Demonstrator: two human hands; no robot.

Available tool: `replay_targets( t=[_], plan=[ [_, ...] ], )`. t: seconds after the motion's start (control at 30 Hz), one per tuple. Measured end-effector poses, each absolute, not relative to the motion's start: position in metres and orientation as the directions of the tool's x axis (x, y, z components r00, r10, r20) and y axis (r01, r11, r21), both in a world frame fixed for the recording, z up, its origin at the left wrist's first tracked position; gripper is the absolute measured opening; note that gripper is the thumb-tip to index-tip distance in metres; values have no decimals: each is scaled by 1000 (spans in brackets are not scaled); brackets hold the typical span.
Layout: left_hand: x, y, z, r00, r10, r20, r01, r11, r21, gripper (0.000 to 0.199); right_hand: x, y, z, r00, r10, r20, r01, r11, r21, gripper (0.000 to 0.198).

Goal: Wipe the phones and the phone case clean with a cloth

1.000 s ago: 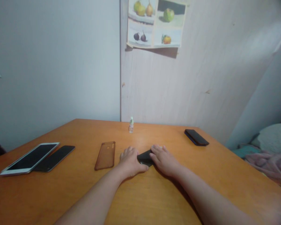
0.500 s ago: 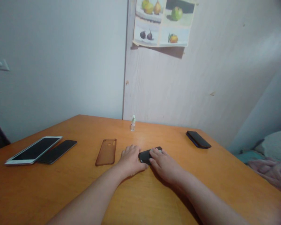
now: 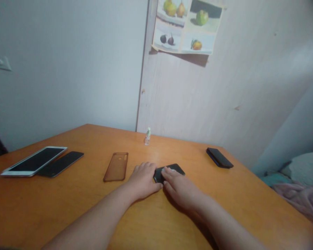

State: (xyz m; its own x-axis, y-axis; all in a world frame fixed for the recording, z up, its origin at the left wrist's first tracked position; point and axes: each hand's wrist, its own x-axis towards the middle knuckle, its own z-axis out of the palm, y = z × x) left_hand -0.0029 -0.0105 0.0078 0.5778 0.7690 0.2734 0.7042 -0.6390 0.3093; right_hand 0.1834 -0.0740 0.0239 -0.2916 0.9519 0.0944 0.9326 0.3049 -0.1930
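A black phone [image 3: 177, 169] lies flat on the wooden table [image 3: 135, 222] in front of me. Its left end is gripped by my left hand [image 3: 143, 178], thumb along the near edge and fingers at the far side. Across the middle of the phone rests my right hand [image 3: 178, 185], fingers pressed together with the tips down on its surface. A dark patch and a small pale spot show by those fingertips; whether they hold something is hidden. Left of my left hand lies a brown translucent phone case [image 3: 116, 167] with a camera cutout.
A white tablet [image 3: 36, 161] and a dark phone [image 3: 61, 164] lie at the left, their edges overlapping. Near the back edge stands a small clear bottle [image 3: 147, 136]. A black wallet-like item [image 3: 219, 158] lies at the right. Fruit pictures [image 3: 187, 27] hang on the wall.
My right hand has slid left across the phone, so more of its right end shows. My left hand keeps its hold. The whole view has shifted slightly.
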Motion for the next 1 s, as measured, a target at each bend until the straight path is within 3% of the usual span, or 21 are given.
replay_targets(
  t=[0.07, 0.2, 0.47, 0.7, 0.83, 1.0],
  plan=[
    [-4, -9, 8, 591, 753, 288, 690, -657, 302, 43, 182, -77, 24, -328, 939, 100, 911, 342, -231, 48],
    [-5, -7, 10, 635, 705, 315, 664, -707, 245, 37, 209, -61, 16, -121, 983, 137, 962, 150, -227, 42],
    [-5, -9, 17, 637, 682, 360, 650, -726, 225, 29, 263, -31, 8, 135, 953, 273, 891, 4, -455, 27],
    [-5, -12, 25, 645, 676, 356, 661, -728, 185, 46, 266, -30, 12, 273, 873, 405, 767, 57, -639, 39],
    [-2, -15, 27, 663, 658, 356, 657, -740, 144, 48, 259, -34, 17, 303, 837, 456, 772, 66, -633, 39],
    [0, -17, 27, 638, 683, 356, 686, -714, 140, 44, 254, -36, 17, 212, 790, 575, 853, 137, -503, 36]
  ],
)
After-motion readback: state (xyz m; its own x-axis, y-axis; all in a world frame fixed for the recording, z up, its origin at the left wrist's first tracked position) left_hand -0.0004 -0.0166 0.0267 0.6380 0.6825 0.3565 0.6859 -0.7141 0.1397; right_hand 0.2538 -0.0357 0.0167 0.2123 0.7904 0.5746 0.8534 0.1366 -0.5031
